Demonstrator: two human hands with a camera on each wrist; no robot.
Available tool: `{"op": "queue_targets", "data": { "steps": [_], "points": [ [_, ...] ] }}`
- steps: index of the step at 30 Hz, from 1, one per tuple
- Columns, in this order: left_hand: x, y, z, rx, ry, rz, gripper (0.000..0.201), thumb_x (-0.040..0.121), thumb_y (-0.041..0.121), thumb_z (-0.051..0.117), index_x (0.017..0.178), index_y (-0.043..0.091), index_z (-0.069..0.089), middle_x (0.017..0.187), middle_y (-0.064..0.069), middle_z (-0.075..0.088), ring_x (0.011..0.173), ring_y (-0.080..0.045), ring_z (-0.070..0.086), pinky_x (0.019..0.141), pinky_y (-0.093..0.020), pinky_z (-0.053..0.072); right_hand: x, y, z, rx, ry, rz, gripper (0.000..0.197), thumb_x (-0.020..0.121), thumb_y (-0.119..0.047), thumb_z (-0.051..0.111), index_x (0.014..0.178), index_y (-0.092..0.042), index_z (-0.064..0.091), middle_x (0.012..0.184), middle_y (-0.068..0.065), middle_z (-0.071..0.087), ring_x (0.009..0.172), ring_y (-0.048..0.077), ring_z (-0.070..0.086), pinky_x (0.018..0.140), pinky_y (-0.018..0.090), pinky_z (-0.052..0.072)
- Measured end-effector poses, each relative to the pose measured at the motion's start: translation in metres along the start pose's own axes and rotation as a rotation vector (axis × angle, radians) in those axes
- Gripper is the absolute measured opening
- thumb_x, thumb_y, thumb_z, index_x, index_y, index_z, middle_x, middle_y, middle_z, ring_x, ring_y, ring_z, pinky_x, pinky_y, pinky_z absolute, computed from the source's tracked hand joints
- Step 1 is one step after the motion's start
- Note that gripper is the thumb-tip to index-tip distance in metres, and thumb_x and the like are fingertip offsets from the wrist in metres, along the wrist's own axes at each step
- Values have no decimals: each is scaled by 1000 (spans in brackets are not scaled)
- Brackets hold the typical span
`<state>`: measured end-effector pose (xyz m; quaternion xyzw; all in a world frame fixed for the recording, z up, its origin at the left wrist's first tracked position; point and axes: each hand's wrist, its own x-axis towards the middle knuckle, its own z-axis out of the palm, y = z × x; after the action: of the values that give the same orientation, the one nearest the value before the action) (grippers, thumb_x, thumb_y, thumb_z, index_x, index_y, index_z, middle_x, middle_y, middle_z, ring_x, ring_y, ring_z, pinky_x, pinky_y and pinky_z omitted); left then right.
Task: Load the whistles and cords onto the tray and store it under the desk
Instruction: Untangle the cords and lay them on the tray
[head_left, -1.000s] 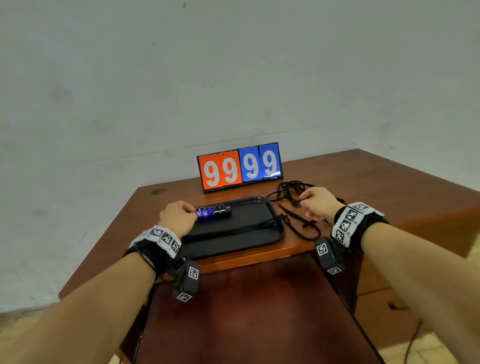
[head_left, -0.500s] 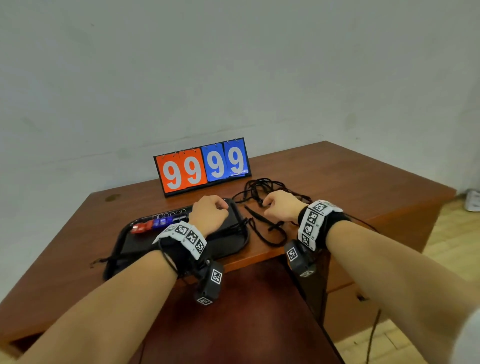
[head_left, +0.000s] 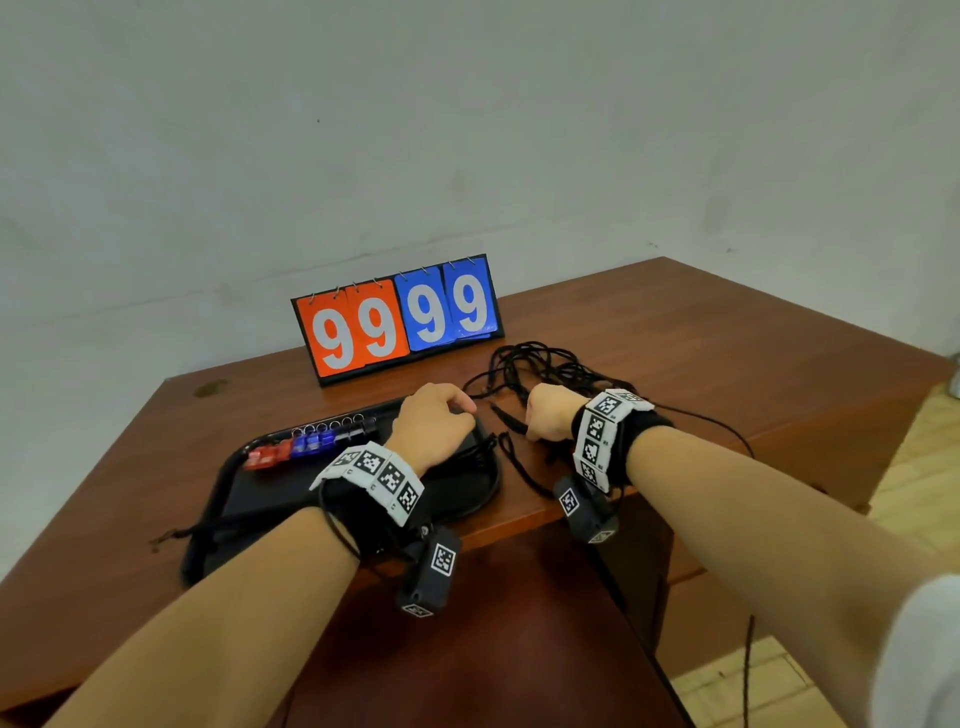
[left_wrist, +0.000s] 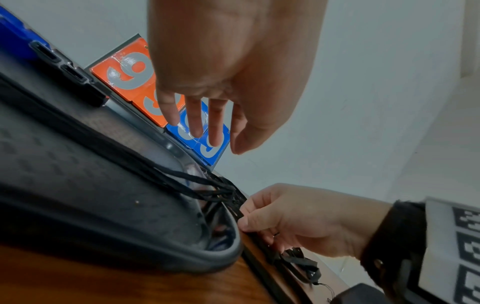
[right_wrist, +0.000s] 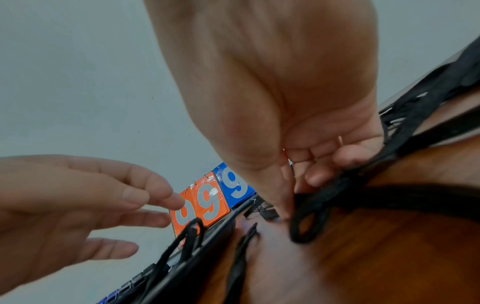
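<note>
Desk (head_left: 675, 332): tray (head_left: 467, 499), cords (head_left: 540, 364), scoreboard (head_left: 397, 322).

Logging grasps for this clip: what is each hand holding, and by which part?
The right hand pinches the tangled black cords beside a loop at one end. The left hand holds nothing, fingers loose.

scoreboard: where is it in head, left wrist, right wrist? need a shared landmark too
Head: scoreboard stands at upper centre, on the desk behind the tray.
Left wrist: tilted at centre left, partly behind the left hand fingers.
Right wrist: small, at lower centre, between the left hand and the right hand.
Shared landmark: the tray's rim, just in front of the scoreboard in all three.
</note>
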<state>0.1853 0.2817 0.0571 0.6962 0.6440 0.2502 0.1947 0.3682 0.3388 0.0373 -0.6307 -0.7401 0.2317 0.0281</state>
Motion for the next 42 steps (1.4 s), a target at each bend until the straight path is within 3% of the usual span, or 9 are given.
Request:
{"op": "queue_targets", "data": {
  "steps": [4,8,12,19,25,29,32,38,42],
  "points": [
    [-1,-2,-9,-39,2,10,12,86,20,63,87,31,67,112,4,64,108,-17,58,94,-37,48,-3,1,-4,95,84,-14,15,89,-13,62,92,1,67,96,15,70,93,31,67,80,39,55],
    [-4,3,-21,-124,52,13,13,88,14,63,95,22,69,101,8,65,99,-12,59,82,-27,46,-22,-4,-21,515,174,-132,14,87,-8,63,75,-5,68,79,11,70,71,17,61,67,30,50],
    [-6,14,-27,-206,91,33,21,89,13,63,108,21,65,107,7,63,101,-11,59,86,-27,46,-43,-14,-41,946,139,-187,5,92,-5,56,91,-6,61,81,14,70,65,17,60,61,29,49],
    [-11,36,-27,-383,60,74,44,92,13,60,134,21,53,127,3,60,114,-13,58,100,-37,50,-66,-26,-64,1097,102,-292,12,93,-3,51,99,-4,62,69,6,63,56,15,55,59,30,48],
    [-19,47,-28,-434,63,154,27,96,12,56,121,18,62,107,4,67,96,-8,63,76,-17,47,-71,-31,-68,1087,101,-317,24,94,-2,49,112,7,62,70,5,63,54,14,53,53,27,44],
    [-23,47,-33,-411,85,162,14,97,14,56,93,21,67,90,3,70,84,-11,64,76,-23,49,-75,-32,-69,1093,89,-317,25,94,-2,48,112,6,63,69,5,63,54,14,52,52,27,42],
    [-25,45,-38,-429,79,139,14,97,16,57,88,19,67,83,-2,73,77,-13,65,74,-27,51,-78,-33,-68,1080,97,-302,24,94,-3,49,112,3,64,70,6,63,55,15,53,54,28,42],
    [-33,40,-57,-448,99,93,9,97,16,58,100,17,66,88,-11,69,71,-15,66,74,-32,58,-85,-40,-65,919,82,-267,24,91,-6,57,112,-13,66,97,16,71,77,19,64,74,34,53],
    [-44,37,-73,-476,94,70,13,94,16,63,106,12,60,76,-8,65,61,-14,63,62,-27,57,-90,-63,-60,801,61,-333,36,83,-40,69,116,-28,68,118,-1,69,112,16,62,105,45,44]
  ]
}}
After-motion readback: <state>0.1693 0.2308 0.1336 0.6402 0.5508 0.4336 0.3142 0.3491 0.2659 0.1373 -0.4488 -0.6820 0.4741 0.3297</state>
